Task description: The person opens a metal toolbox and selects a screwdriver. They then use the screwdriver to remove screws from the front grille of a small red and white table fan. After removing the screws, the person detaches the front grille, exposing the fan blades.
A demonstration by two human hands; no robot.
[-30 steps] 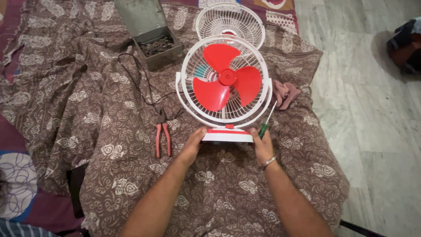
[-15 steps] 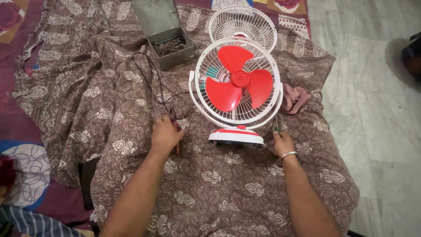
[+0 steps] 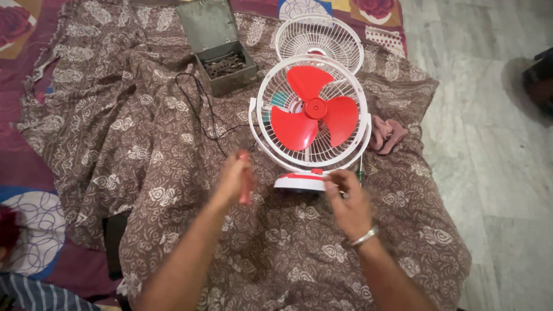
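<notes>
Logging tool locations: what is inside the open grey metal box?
The open grey metal box holds a heap of dark metal pieces, too small to identify. Anything beneath them is covered.

The fan (image 3: 311, 124) stands on the patterned cloth (image 3: 144, 155). Behind the fan lies the loose grille (image 3: 318, 35); behind-left, the metal box (image 3: 223, 60). Right of the fan lies a rag (image 3: 387, 133); left, a cable (image 3: 199, 109).

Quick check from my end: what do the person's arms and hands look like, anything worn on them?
Both forearms are bare, with no sleeves in view and no gloves on either hand. The right hand has a thin silver-coloured metal bangle round the wrist. The left hand shows no ring, watch or band; its motion blur hides finer detail.
</notes>
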